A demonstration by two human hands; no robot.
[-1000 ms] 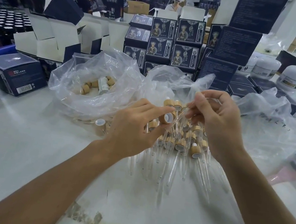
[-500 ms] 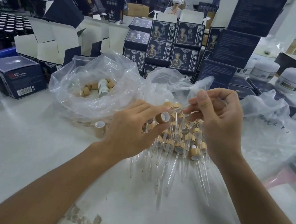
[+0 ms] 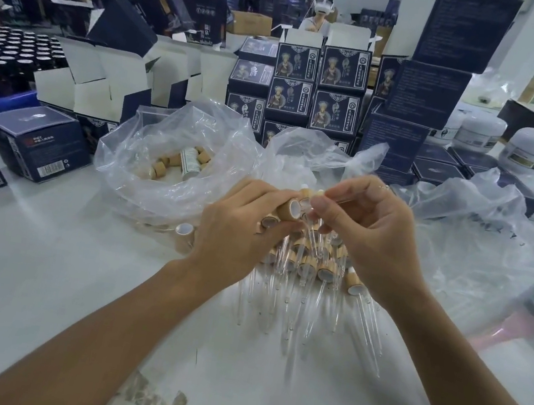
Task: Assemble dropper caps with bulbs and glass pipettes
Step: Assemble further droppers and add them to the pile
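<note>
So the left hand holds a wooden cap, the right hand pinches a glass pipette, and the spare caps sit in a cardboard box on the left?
Not quite. The head view shows the spare caps in a clear plastic bag, not a cardboard box. The left hand does hold a wooden cap, and the right hand pinches a glass pipette.

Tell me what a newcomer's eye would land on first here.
First, the two hands meeting mid-table: the left hand grips a bamboo cap while the right hand pinches a glass pipette just beside it. Below them lies a pile of finished droppers, glass tips fanning toward the viewer. Behind stands a wall of dark blue boxes.
</note>
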